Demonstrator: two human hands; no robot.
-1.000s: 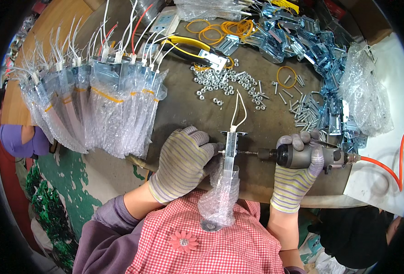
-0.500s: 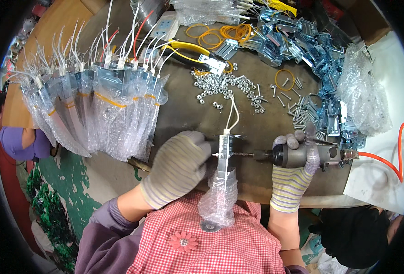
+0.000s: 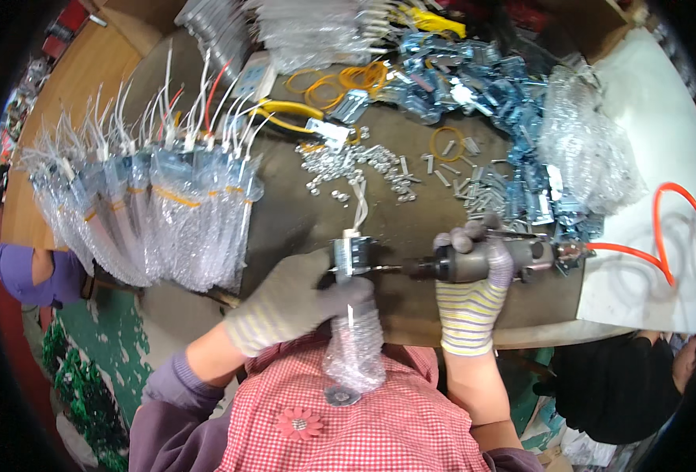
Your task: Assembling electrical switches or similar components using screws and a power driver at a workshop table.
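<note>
Upright in front of my apron stands a slim bubble-wrapped part [image 3: 353, 346] with two white wires rising from its top. Around its upper end sits a shiny metal bracket [image 3: 351, 255]. My left hand [image 3: 293, 303], in a striped grey glove, is closed on the part just below the bracket, thumb across its front. From the right, my gloved right hand [image 3: 474, 271] grips a dark power screwdriver [image 3: 474, 263] fed by an orange hose. Its thin bit points left at the bracket's side; blur hides whether the tip touches a screw there.
Loose nuts [image 3: 356, 161], screws [image 3: 486, 193] and a heap of metal brackets [image 3: 482, 79] lie beyond my hands. Bundled wrapped parts [image 3: 198, 212] stand at left by yellow-handled pliers [image 3: 289, 114]. Bubble wrap [image 3: 592, 141] and the orange hose [image 3: 662, 228] are at right.
The left hand's thumb has come across the front of the wrapped part. The bit has drawn back a little from the bracket. The whole view has shifted, so the bench appears further left.
</note>
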